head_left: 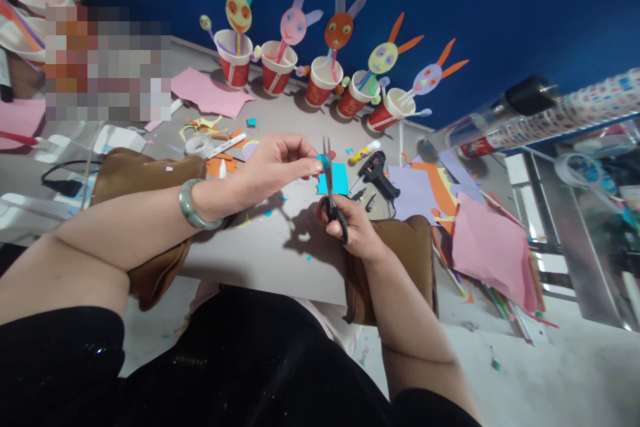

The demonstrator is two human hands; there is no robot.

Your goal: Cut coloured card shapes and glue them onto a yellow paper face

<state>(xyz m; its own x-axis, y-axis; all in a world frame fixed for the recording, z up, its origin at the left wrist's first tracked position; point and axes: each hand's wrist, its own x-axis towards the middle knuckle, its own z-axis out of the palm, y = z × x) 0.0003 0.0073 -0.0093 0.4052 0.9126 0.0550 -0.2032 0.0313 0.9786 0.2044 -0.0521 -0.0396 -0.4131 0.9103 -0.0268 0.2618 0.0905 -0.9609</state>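
Observation:
Between the thumb and fingers of my left hand (273, 167) is a small teal paper piece (324, 161). My right hand (353, 223) grips the black handles of a pair of scissors (329, 177), whose blades point up and stand slightly apart beside the paper piece. Beneath the scissors lies a bright blue paper sheet (338, 180) with a scalloped left edge. A black glue gun (379, 175) and a yellow marker (365, 151) rest right of the blades.
Red paper cups (234, 70) with paper rabbit heads on straws line the back wall. Brown cushions (150, 187) lie under both forearms. Pink paper (490, 247) and purple paper (415, 190) lie at right. A roll of tape (200, 145) sits among scraps at left.

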